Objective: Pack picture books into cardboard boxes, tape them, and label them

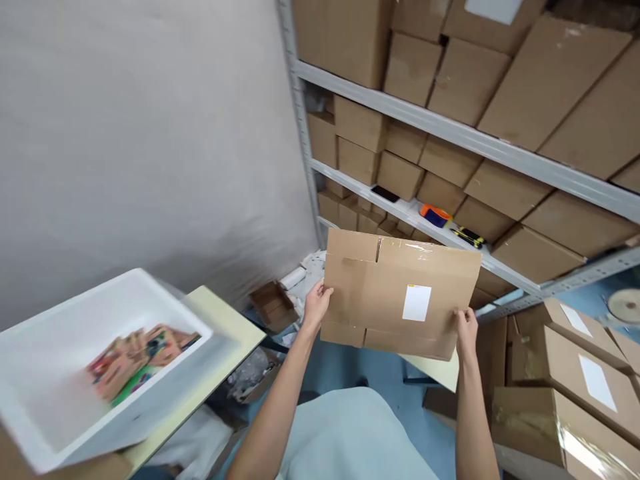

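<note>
Containing colourful items (135, 363), a white bin (45, 373) occupies lower left; left hand (317, 304) and right hand (467, 328) grip a flattened, labelled brown carton (370, 297).

Tub (115, 307) on table (223, 319) left, cardboard (370, 300) before shelving (430, 119), boxes (580, 363) right

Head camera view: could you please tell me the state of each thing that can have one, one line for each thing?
Cardboard carton: flattened, held up in the air
White label: stuck on the carton
Left hand: closed on the carton's left edge
Right hand: closed on the carton's right edge
White bin: open at the top
Colourful items: piled loosely in the bin
Shelf rack: loaded with boxes
</note>
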The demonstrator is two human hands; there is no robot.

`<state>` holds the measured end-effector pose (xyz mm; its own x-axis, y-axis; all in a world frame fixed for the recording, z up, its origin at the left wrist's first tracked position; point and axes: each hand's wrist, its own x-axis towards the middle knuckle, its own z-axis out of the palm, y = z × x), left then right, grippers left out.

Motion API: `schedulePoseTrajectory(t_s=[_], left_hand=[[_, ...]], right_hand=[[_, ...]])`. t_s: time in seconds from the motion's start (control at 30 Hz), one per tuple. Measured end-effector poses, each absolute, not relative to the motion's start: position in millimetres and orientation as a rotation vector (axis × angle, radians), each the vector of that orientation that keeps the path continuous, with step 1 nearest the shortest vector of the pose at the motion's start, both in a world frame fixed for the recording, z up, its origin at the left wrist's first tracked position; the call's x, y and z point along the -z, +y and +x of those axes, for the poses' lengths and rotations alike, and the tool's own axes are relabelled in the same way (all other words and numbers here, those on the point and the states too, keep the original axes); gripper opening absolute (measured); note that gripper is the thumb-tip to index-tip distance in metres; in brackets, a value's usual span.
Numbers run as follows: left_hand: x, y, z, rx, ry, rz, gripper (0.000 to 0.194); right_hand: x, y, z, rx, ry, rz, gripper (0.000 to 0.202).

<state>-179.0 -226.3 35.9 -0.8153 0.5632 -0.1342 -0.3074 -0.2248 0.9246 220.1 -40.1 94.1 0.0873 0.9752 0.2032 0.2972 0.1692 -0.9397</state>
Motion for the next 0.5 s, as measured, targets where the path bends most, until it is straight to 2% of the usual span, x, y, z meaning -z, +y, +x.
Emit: schedulePoseTrajectory(t_s=[0.1,0.2,0.5], left_hand=[[-32.6,-181.0,-173.3,-1.991,1.566,0.464,0.028],[-32.8,-145.1,-171.0,-1.813,1.645,0.65,0.037],[-45.4,-58.0,-170.9,-1.565,1.493,0.958,0.057]], right_hand=[[-71.1,-38.8,245.3,-0.802,-1.457,-1.401,0.046],[-54.5,-40.0,263.0,-0.802,-1.434,-1.443,0.058],[-37.4,-51.1,285.3,-0.689,-1.236,-1.629,0.063]])
